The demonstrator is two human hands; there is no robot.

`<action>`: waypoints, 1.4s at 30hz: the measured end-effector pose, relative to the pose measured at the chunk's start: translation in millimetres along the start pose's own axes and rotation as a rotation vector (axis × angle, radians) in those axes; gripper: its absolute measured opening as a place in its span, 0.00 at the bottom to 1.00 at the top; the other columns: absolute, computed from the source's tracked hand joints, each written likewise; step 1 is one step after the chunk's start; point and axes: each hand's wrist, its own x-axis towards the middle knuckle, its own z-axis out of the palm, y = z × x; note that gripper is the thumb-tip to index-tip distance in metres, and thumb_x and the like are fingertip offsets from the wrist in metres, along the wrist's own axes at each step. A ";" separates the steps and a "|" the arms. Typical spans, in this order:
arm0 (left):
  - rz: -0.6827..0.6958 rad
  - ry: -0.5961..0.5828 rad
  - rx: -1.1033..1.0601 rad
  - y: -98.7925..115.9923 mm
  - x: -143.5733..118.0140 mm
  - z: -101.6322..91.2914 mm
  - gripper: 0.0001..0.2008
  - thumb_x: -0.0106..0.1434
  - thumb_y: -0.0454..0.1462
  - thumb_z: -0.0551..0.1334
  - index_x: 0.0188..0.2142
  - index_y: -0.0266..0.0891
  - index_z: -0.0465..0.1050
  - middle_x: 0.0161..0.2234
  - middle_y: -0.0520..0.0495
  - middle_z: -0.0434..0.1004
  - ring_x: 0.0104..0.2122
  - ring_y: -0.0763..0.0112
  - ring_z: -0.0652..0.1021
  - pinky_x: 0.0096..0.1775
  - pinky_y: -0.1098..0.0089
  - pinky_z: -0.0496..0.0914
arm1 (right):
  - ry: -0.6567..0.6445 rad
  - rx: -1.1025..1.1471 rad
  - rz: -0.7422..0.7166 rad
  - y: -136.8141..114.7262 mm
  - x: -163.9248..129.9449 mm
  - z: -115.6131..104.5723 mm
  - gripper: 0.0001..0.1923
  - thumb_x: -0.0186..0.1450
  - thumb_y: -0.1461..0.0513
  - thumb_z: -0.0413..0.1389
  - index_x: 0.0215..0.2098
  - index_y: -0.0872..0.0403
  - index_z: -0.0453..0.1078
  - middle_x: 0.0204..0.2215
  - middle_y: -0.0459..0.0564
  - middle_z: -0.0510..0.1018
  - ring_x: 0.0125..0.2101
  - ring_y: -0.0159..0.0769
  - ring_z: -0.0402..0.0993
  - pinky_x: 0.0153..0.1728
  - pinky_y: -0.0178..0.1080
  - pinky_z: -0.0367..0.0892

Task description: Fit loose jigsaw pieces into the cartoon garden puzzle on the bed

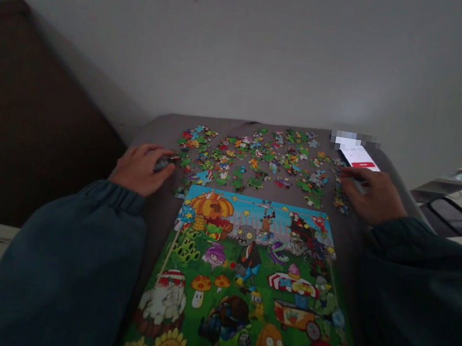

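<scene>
Surface: a grey padded top (148, 224) against a pale wall, bearing everything below.
Picture sheet: a bright cartoon garden picture (238, 291) lies flat in the middle, running from the near edge up to the loose pieces.
Loose pieces: a wide scatter of small puzzle pieces (255, 159) spreads across the far half of the surface, between the two hands.
Phone: a lit phone (358, 156) lies at the far right, just beyond the right fingertips (its top is blurred out).
Left hand: the left hand (140, 168) rests knuckles up at the left end of the scatter, fingers curled around a small piece (166, 161) that pokes out past the fingertips toward the other pieces.
Right hand: the right hand (371, 194) lies palm down on the right end of the scatter, fingers loosely bent over the pieces there; whether they grip one cannot be told.
</scene>
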 end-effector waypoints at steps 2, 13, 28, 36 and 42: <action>-0.012 -0.029 -0.014 -9.6 -0.6 -0.1 0.24 0.68 0.48 0.56 0.56 0.35 0.73 0.54 0.35 0.72 0.55 0.46 0.71 0.55 0.44 0.65 | 0.001 0.013 0.000 -1.1 -0.4 -0.8 0.17 0.63 0.60 0.56 0.46 0.60 0.78 0.41 0.65 0.82 0.42 0.50 0.77 0.45 0.50 0.69; -0.098 0.022 -0.250 -15.7 9.9 22.8 0.27 0.63 0.38 0.57 0.61 0.38 0.65 0.53 0.38 0.75 0.50 0.54 0.77 0.51 0.54 0.74 | -0.047 0.001 -0.076 -2.6 -0.5 -1.4 0.16 0.63 0.54 0.52 0.43 0.50 0.76 0.40 0.58 0.83 0.40 0.54 0.78 0.39 0.55 0.73; -0.070 0.211 -0.308 -4.0 11.2 18.5 0.20 0.63 0.38 0.58 0.54 0.41 0.73 0.53 0.40 0.73 0.54 0.53 0.74 0.51 0.52 0.74 | -0.096 -0.021 -0.149 -9.3 -2.1 -5.8 0.18 0.66 0.51 0.47 0.42 0.47 0.75 0.39 0.57 0.83 0.41 0.55 0.77 0.41 0.55 0.70; -0.013 0.092 -0.099 4.4 6.7 25.7 0.20 0.61 0.49 0.63 0.49 0.45 0.78 0.57 0.41 0.71 0.58 0.47 0.70 0.59 0.43 0.61 | -0.111 -0.024 -0.229 -10.6 -1.0 -6.7 0.15 0.66 0.54 0.48 0.42 0.46 0.75 0.35 0.56 0.83 0.37 0.52 0.78 0.39 0.53 0.69; 0.071 0.086 -0.051 22.5 12.6 24.3 0.19 0.65 0.45 0.60 0.53 0.46 0.75 0.59 0.41 0.69 0.59 0.48 0.68 0.57 0.44 0.61 | -0.091 0.000 -0.227 -9.2 0.0 -1.5 0.19 0.66 0.55 0.50 0.42 0.58 0.79 0.28 0.58 0.81 0.28 0.45 0.74 0.35 0.46 0.66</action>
